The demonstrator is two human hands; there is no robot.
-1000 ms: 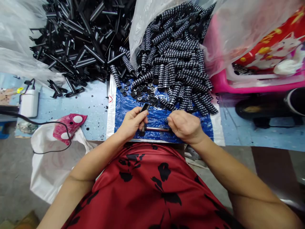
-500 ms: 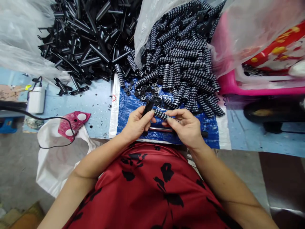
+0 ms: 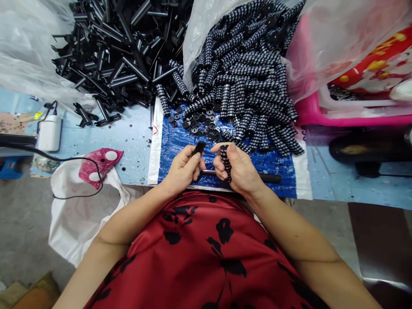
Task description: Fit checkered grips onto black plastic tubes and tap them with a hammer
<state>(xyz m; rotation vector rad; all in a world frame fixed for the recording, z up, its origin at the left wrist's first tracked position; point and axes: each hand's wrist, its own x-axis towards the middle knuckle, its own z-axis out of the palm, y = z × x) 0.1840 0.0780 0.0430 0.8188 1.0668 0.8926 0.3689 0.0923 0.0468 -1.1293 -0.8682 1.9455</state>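
My left hand [image 3: 183, 168] is closed around a black plastic piece [image 3: 199, 148], whose end sticks out above the thumb. To its right, my right hand [image 3: 240, 167] grips a black roller with rows of white marks [image 3: 225, 161], held nearly upright. The two held pieces are apart. Under my hands a metal rod with a black handle [image 3: 269, 177] lies on the blue sheet [image 3: 174, 141]; its far end is hidden by my left hand. Small black discs [image 3: 195, 130] lie scattered just beyond my hands.
A big heap of black plastic parts [image 3: 122, 73] fills the back left. Patterned rollers [image 3: 251, 81] are piled at the back centre. A pink bin [image 3: 354, 122] stands on the right. At the left are a white adapter [image 3: 49, 134] and a white bag [image 3: 71, 214] hanging by the table edge.
The patterned roller has turned from lying slanted between both hands to nearly upright in my right hand. It has come away from the black piece in my left hand.
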